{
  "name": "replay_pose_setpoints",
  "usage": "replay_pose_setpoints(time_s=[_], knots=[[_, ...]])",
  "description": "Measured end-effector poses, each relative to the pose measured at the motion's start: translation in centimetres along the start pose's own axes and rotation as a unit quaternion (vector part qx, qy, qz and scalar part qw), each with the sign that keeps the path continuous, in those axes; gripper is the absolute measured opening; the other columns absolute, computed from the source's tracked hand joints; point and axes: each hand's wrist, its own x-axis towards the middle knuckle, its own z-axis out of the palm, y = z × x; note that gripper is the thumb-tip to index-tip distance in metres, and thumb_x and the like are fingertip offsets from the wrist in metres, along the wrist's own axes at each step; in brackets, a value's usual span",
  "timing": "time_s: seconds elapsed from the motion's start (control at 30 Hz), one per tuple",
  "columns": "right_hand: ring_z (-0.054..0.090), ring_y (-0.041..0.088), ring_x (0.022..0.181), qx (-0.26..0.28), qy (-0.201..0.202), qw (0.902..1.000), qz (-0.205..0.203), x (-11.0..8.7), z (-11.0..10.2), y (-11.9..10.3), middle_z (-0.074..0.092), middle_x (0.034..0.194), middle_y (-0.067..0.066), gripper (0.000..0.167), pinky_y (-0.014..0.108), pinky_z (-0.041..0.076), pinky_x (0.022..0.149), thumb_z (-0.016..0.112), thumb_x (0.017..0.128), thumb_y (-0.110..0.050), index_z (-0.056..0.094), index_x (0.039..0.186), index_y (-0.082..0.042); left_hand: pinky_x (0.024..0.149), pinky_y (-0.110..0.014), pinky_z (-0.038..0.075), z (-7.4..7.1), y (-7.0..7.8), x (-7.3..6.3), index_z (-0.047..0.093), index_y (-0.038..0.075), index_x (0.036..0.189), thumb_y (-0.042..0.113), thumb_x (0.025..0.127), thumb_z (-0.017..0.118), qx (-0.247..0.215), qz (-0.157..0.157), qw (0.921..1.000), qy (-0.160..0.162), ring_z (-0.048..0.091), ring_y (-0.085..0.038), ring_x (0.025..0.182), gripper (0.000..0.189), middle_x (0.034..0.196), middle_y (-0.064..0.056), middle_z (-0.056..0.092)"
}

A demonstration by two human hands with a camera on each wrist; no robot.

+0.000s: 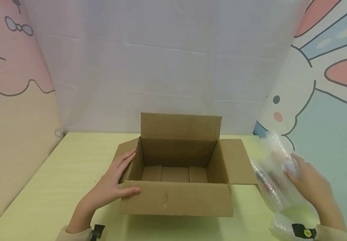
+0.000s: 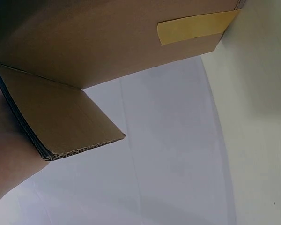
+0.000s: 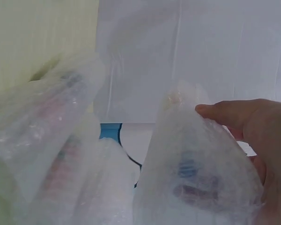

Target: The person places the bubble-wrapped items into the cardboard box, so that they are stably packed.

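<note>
An open cardboard box stands on the table with its flaps folded outward, and its visible floor is bare. My left hand rests on the box's near left corner, thumb on the front flap and extended fingers along the left flap. To the right of the box, my right hand grips a bubble-wrapped package. Blue and dark reddish shapes show faintly through its wrap; what they are cannot be told. Beside it lie other bubble-wrapped packages, with reddish contents blurred by the plastic.
More bubble wrap lies near the table's front right, by the right wrist. The box's right flap sticks out toward the packages. A white sheet hangs behind the pale yellow table, and printed panels stand on both sides.
</note>
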Motion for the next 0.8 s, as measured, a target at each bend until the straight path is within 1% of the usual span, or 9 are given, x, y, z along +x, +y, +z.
replay_pose_setpoints(time_s=[0.2, 0.37, 0.43, 0.5, 0.6, 0.67, 0.73, 0.8], knots=[[0.050, 0.059, 0.101, -0.006, 0.049, 0.9980, -0.038, 0.5, -1.9, -1.6, 0.049, 0.120, 0.042, 0.064, 0.068, 0.042, 0.071, 0.061, 0.094, -0.031, 0.036, 0.142, 0.005, 0.101, -0.069, 0.033, -0.1, 0.0, 0.0, 0.022, 0.015, 0.155, 0.037, 0.076, 0.080, -0.008, -0.004, 0.9999, -0.006, 0.024, -0.037, 0.144, 0.100, 0.159, -0.008, 0.023], [0.050, 0.056, 0.103, -0.015, 0.081, 0.9947, -0.062, 1.0, -4.0, -3.4, 0.050, 0.121, 0.039, 0.065, 0.069, 0.041, 0.071, 0.062, 0.094, -0.030, 0.035, 0.146, -0.001, 0.101, -0.069, 0.033, 0.0, 0.0, 0.1, 0.022, 0.015, 0.155, 0.036, 0.076, 0.080, -0.012, 0.001, 0.9999, -0.006, 0.023, -0.036, 0.144, 0.100, 0.158, -0.008, 0.023], [0.051, 0.055, 0.101, -0.019, 0.090, 0.9930, -0.074, 1.2, -4.9, -4.2, 0.051, 0.121, 0.039, 0.066, 0.068, 0.043, 0.069, 0.063, 0.093, -0.030, 0.034, 0.147, -0.004, 0.101, -0.069, 0.033, 0.0, 0.0, 0.1, 0.022, 0.014, 0.155, 0.036, 0.076, 0.080, -0.012, 0.003, 0.9999, -0.005, 0.023, -0.036, 0.144, 0.100, 0.158, -0.008, 0.024], [0.053, 0.055, 0.097, -0.021, 0.099, 0.9909, -0.089, 1.3, -5.8, -4.9, 0.052, 0.119, 0.037, 0.066, 0.067, 0.044, 0.065, 0.063, 0.093, -0.029, 0.035, 0.148, -0.006, 0.101, -0.068, 0.033, 0.0, 0.0, 0.0, 0.023, 0.014, 0.155, 0.036, 0.076, 0.080, -0.012, 0.003, 0.9999, -0.005, 0.023, -0.036, 0.144, 0.100, 0.158, -0.007, 0.024], [0.056, 0.053, 0.091, -0.023, 0.119, 0.9855, -0.118, 1.5, -6.9, -5.9, 0.054, 0.117, 0.034, 0.065, 0.064, 0.045, 0.060, 0.065, 0.091, -0.027, 0.038, 0.147, -0.007, 0.101, -0.068, 0.033, 0.0, 0.0, 0.0, 0.023, 0.014, 0.155, 0.036, 0.076, 0.080, -0.011, 0.002, 0.9999, -0.003, 0.023, -0.035, 0.144, 0.100, 0.158, -0.007, 0.024], [0.058, 0.049, 0.086, -0.023, 0.132, 0.9806, -0.143, 1.6, -7.5, -6.7, 0.056, 0.114, 0.031, 0.064, 0.062, 0.045, 0.057, 0.067, 0.090, -0.026, 0.040, 0.146, -0.009, 0.101, -0.068, 0.033, 0.0, 0.0, 0.0, 0.023, 0.014, 0.155, 0.036, 0.076, 0.080, -0.010, 0.003, 0.9999, -0.003, 0.023, -0.035, 0.144, 0.100, 0.158, -0.007, 0.024], [0.059, 0.046, 0.084, -0.019, 0.142, 0.9754, -0.167, 1.8, -8.1, -7.6, 0.058, 0.116, 0.028, 0.064, 0.061, 0.046, 0.057, 0.069, 0.089, -0.025, 0.042, 0.146, -0.012, 0.102, -0.067, 0.033, 0.0, -0.1, 0.0, 0.023, 0.014, 0.155, 0.036, 0.076, 0.081, -0.008, 0.003, 1.0000, -0.002, 0.023, -0.035, 0.143, 0.100, 0.158, -0.007, 0.024], [0.060, 0.044, 0.088, -0.016, 0.140, 0.9719, -0.188, 1.9, -8.6, -8.6, 0.059, 0.119, 0.025, 0.067, 0.062, 0.047, 0.060, 0.070, 0.087, -0.023, 0.041, 0.147, -0.016, 0.102, -0.067, 0.034, 0.0, -0.1, 0.0, 0.023, 0.014, 0.155, 0.036, 0.076, 0.081, -0.007, 0.003, 1.0000, -0.003, 0.023, -0.035, 0.143, 0.101, 0.158, -0.008, 0.024]])
